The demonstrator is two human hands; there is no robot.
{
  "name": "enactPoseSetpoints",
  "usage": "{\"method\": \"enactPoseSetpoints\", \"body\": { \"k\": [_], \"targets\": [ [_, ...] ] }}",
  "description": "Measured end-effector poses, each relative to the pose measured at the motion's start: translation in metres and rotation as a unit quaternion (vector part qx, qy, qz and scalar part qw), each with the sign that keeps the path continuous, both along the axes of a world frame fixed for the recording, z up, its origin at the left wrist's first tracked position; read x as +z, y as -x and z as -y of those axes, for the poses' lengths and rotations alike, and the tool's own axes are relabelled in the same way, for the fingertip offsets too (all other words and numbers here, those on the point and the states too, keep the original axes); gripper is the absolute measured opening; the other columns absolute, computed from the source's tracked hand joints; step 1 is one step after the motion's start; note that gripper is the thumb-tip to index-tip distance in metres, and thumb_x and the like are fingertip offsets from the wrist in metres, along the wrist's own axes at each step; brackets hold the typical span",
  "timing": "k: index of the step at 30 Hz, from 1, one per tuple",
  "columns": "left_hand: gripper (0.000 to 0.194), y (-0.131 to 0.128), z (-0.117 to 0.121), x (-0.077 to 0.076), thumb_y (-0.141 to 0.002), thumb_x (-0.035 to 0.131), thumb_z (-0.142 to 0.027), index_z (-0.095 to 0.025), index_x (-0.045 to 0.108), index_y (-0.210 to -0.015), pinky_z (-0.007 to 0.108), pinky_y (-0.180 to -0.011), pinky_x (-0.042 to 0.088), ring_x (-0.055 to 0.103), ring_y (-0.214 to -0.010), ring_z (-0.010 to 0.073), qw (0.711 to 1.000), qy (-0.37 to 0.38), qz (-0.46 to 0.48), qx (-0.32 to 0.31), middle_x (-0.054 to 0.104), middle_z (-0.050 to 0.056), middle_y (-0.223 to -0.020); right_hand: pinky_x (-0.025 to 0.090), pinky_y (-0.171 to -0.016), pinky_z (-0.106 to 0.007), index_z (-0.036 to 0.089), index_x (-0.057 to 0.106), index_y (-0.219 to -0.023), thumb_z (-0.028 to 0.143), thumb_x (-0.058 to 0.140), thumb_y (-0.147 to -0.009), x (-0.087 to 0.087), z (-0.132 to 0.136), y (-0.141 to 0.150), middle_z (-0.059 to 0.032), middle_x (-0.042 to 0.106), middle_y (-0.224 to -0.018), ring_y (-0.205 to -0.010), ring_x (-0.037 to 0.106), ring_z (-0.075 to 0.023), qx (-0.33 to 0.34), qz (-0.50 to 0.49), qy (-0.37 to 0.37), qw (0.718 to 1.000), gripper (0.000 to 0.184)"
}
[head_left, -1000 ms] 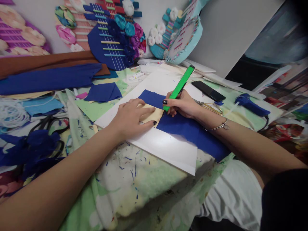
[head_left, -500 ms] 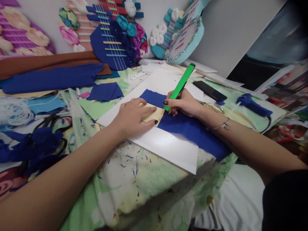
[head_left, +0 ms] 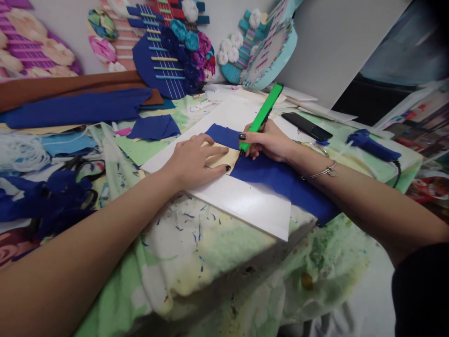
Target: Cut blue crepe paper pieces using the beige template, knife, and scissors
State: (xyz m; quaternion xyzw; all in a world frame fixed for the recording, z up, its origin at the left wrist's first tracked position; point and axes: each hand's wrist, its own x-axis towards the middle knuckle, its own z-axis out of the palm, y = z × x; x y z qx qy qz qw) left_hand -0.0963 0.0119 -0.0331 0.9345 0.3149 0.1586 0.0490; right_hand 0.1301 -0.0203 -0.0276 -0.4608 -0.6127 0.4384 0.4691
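Observation:
My left hand [head_left: 191, 161] lies flat, fingers stretched out, pressing a small tan card [head_left: 220, 159] onto a strip of blue fabric [head_left: 277, 180]. The fabric lies across a white board [head_left: 242, 201]. My right hand [head_left: 268, 140] is wrapped around a bright green cutter [head_left: 261, 114], held slanted, its lower tip at the card's right edge on the blue fabric. The tip itself is hidden by my fingers.
A black phone [head_left: 307, 126], gold scissors [head_left: 312, 147] and a blue glue gun [head_left: 372, 146] lie to the right. Blue fabric pieces [head_left: 154, 127], brown and blue rolls [head_left: 73, 107] and white cord [head_left: 21, 157] lie to the left. Decorated paper guitars [head_left: 161, 51] lean on the wall.
Both hands stay on the card and the cutter. The view has shifted slightly, so everything sits a little higher in the frame.

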Motion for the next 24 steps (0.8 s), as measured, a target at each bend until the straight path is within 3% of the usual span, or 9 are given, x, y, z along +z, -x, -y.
{"method": "enactPoseSetpoints", "body": {
  "k": [16,24],
  "targets": [
    [0.047,0.0004,-0.0002,-0.0006,-0.082,0.052,-0.052,-0.034,0.062,-0.125,0.047,-0.097,0.039,0.051,-0.115,0.0295,1.000,0.002,0.003,0.002,0.053,0.007,-0.126,0.049,-0.037,-0.019,0.012,0.065,-0.065,0.039,0.082,-0.065,-0.0016,-0.0015,-0.0020,-0.0051,0.067,-0.054,-0.039,0.055,-0.0103,0.011,-0.014,0.000,1.000,0.032],
    [0.049,0.0006,0.0003,-0.0004,-0.083,0.051,-0.053,-0.033,0.062,-0.126,0.046,-0.098,0.038,0.049,-0.118,0.0302,1.000,0.004,0.005,0.002,0.053,0.007,-0.127,0.041,-0.031,-0.019,0.014,0.062,-0.061,0.040,0.080,-0.064,-0.0037,-0.0036,-0.0015,-0.0018,0.061,-0.046,-0.033,0.047,-0.0085,-0.037,-0.027,0.000,0.999,0.031]
  ]
}}
